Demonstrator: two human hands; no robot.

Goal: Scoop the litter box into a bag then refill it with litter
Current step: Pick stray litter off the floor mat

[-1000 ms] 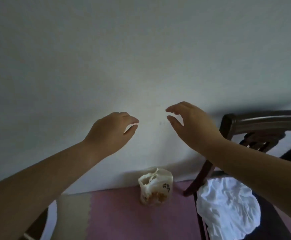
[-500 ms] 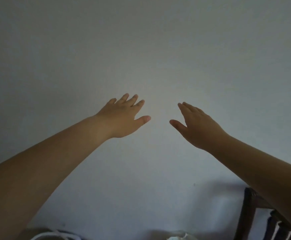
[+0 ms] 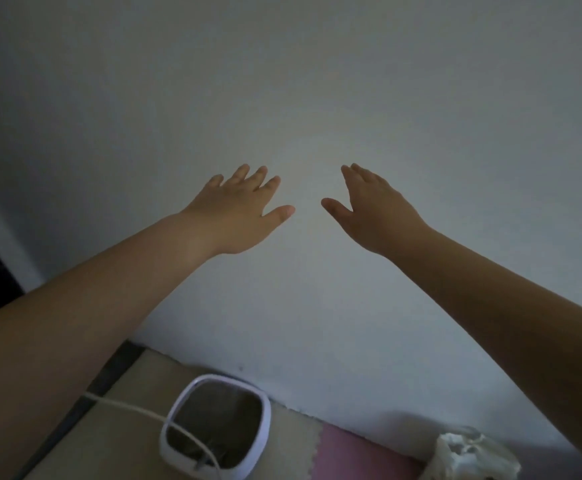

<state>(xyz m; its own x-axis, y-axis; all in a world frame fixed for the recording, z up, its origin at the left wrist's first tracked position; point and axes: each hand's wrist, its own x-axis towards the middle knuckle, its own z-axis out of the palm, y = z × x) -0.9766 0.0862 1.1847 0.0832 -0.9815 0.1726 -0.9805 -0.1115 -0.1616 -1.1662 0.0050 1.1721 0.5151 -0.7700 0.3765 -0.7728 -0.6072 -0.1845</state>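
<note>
Head view, indoors: you reach both arms toward a bare wall [image 3: 317,81] with the floor low in frame. The likely risk is a foot catching the white cord [image 3: 127,405] that lies across the white-rimmed tub [image 3: 265,420] below and tipping it. Whether that tub is the litter box cannot be told. Your left hand [image 3: 237,213] and right hand [image 3: 376,213] are raised just apart, fingers [image 3: 260,176] straight and spread, thumbs out, holding nothing. A crumpled white bag [image 3: 473,457] sits by the pink floor mat [image 3: 352,452] at lower right, well apart from both hands.
</note>
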